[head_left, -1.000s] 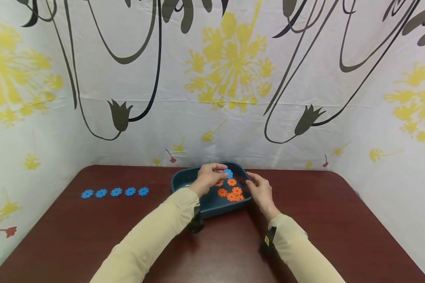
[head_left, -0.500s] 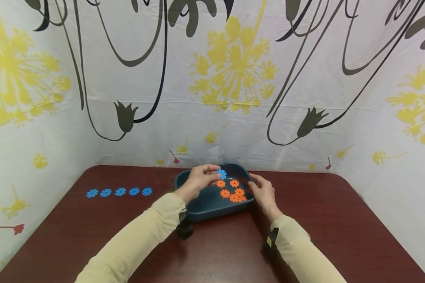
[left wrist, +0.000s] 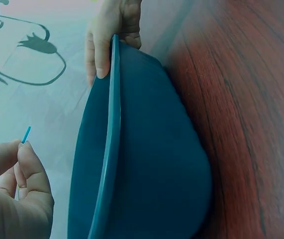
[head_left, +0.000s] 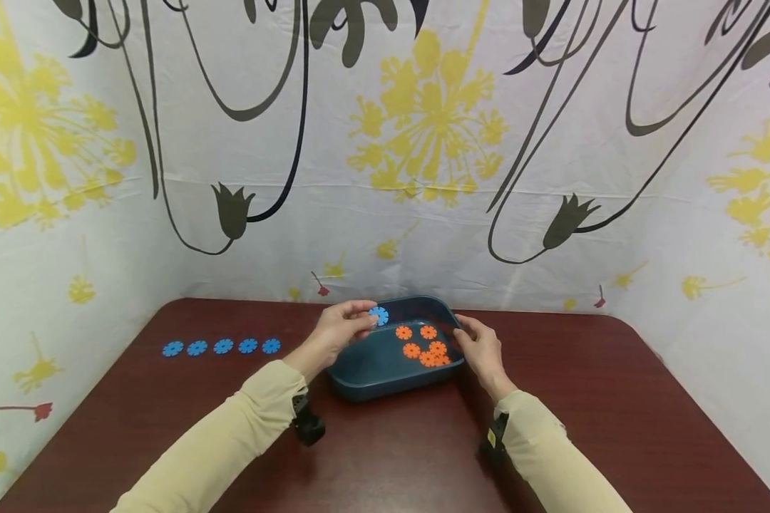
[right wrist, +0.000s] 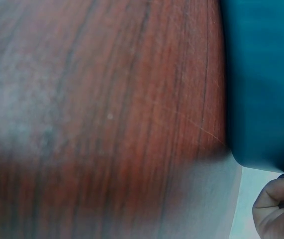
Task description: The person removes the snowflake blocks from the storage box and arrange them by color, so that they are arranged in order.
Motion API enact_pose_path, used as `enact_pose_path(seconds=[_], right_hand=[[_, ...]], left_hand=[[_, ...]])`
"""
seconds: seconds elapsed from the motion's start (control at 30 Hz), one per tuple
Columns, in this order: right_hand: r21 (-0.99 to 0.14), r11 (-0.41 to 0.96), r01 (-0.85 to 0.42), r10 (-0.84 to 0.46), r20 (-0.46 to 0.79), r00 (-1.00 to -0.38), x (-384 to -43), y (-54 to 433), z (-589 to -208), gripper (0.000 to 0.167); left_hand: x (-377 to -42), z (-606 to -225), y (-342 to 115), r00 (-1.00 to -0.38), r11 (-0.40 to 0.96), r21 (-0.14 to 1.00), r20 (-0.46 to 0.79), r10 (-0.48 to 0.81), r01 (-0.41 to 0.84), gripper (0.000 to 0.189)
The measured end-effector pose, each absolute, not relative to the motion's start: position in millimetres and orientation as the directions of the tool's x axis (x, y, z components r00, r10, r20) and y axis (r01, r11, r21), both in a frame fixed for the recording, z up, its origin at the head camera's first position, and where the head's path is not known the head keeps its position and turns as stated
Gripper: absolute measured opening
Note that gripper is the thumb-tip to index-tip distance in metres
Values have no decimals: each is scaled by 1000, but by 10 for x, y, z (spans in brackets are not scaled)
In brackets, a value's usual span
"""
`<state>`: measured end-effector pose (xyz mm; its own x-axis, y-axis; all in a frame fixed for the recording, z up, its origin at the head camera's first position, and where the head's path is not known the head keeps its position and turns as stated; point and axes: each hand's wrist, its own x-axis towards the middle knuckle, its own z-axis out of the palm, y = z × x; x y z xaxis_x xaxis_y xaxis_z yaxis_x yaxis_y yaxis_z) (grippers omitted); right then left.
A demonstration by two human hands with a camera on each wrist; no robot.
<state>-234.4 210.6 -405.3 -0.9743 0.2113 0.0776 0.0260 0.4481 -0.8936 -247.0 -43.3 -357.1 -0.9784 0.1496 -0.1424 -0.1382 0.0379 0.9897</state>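
My left hand (head_left: 332, 335) pinches a blue notched disc (head_left: 380, 315) between thumb and fingertips, above the left part of a dark teal plastic basin (head_left: 375, 389). Seen edge-on in the left wrist view, that disc (left wrist: 26, 134) looks like a thin strip. At the basin's right end my right hand (head_left: 483, 350) grips the rim, and the left wrist view shows its thumb lying along the wall. Several orange notched discs (head_left: 428, 333) lie in the right half of the basin, a few overlapping. Only part of the right hand (right wrist: 278, 209) appears in the right wrist view.
Several blue notched discs (head_left: 223, 345) lie in a row on the dark red wooden table (head_left: 398, 456), left of the basin. Behind the table hangs a white patterned cloth (head_left: 282, 242), close to the basin's far side.
My left hand has moved left across the basin with the pinched blue disc. The right hand keeps its grip on the rim. The head view has shifted slightly.
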Motion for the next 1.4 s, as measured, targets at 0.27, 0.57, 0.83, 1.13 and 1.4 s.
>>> enact_pose_path(seconds=[0.27, 0.57, 0.83, 1.13, 1.4], right_hand=[[-893, 450, 26, 200, 72, -977, -2344, 2114, -4068, 36], [-890, 455, 28, 197, 70, -978, -2347, 2102, -4054, 37], [-889, 458, 27, 196, 71, -978, -2337, 2098, -4040, 37], [-885, 465, 27, 191, 70, -979, -2339, 2110, -4055, 38], [-882, 471, 30, 189, 67, -980, -2342, 2111, -4046, 38]], left_hand=[[-2431, -3603, -646, -984, 12, 990, -142, 107, -142, 35], [-2409, -3631, -916, -983, -27, 987, -156, 93, -159, 38], [-2406, -3692, -1159, -984, -40, 985, -164, 67, -167, 41], [-2326, -3748, -1508, -982, -22, 983, -183, 54, -185, 47], [-2272, -3816, -1860, -982, -7, 982, -190, 7, -190, 51]])
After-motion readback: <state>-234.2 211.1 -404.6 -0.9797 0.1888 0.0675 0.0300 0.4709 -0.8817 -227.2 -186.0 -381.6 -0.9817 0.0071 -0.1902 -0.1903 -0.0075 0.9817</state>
